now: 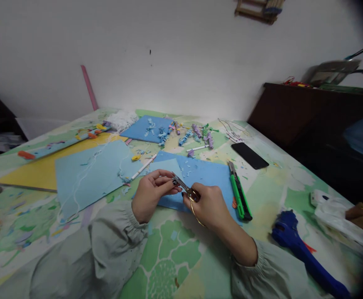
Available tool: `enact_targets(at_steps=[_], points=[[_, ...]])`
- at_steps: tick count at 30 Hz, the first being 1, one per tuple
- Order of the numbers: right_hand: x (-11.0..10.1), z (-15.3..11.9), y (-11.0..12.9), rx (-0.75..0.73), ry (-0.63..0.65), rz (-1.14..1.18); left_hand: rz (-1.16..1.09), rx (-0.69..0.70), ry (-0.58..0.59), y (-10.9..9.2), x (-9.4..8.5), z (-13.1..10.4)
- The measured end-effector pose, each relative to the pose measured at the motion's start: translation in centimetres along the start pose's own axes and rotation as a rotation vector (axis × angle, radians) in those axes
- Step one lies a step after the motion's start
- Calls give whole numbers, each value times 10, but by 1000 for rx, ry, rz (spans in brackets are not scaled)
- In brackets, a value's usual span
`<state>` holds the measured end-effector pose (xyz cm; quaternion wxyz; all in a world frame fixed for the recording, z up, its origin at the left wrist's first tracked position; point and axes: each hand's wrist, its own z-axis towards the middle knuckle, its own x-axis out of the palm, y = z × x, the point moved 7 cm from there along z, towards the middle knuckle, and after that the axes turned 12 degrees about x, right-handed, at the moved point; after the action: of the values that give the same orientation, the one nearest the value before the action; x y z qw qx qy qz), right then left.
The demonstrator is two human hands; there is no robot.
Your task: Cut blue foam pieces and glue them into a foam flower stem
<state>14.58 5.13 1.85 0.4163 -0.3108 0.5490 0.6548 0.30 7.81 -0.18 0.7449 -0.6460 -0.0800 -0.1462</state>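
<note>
I am gripping small scissors [186,189] between my hands, above the blue sheet [214,176] toward the middle of the tabletop [169,265]. My right hand [209,203] is wrapping around the handles, while the blades are pointing at my left hand [153,191]. My left fingers are curling toward the thumb beside the blades; whether they are pinching a scrap, I cannot tell. The scissors are looking light, stiff and slick, so the handle loops are probably giving the surest hold, with fingertips staying off the points. Rightward, the green cutter [240,193] is lying on the sheet's side, and a phone [250,155] is resting nearer the tabletop's right edge. Twisted coloured pieces [197,131] are lying toward the far edge.
</note>
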Motion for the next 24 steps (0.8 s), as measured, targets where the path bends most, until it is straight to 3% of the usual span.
enact_targets(at_steps=[24], points=[[3, 2, -4, 7, 19, 13, 17, 71, -84, -4, -10, 6]])
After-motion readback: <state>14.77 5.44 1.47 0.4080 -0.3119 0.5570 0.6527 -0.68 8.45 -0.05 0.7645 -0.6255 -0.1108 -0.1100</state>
